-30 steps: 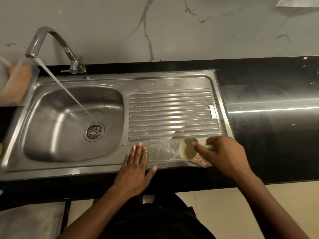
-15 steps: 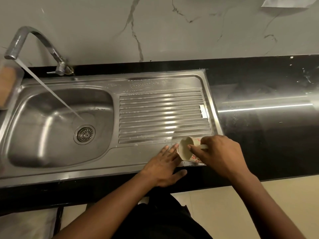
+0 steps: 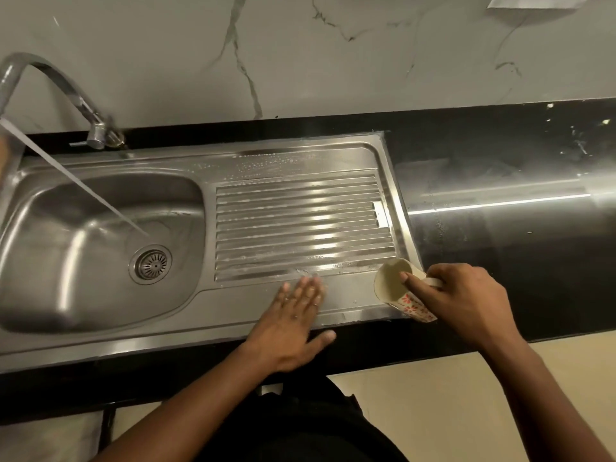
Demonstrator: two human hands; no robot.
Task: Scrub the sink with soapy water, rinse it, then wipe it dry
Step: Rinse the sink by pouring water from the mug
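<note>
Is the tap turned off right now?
No, a stream of water runs from the tap down into the sink basin near the drain.

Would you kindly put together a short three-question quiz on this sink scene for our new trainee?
1. True or false: water is running from the tap into the basin.
2. Which hand holds the cup: (a) left, (b) right?
3. Fill in: the left hand lies flat on the ______ beside the basin.

Key
1. True; a stream falls toward the drain.
2. (b); the right hand tips the cup on its side at the sink's near right corner.
3. Drainboard.
</note>
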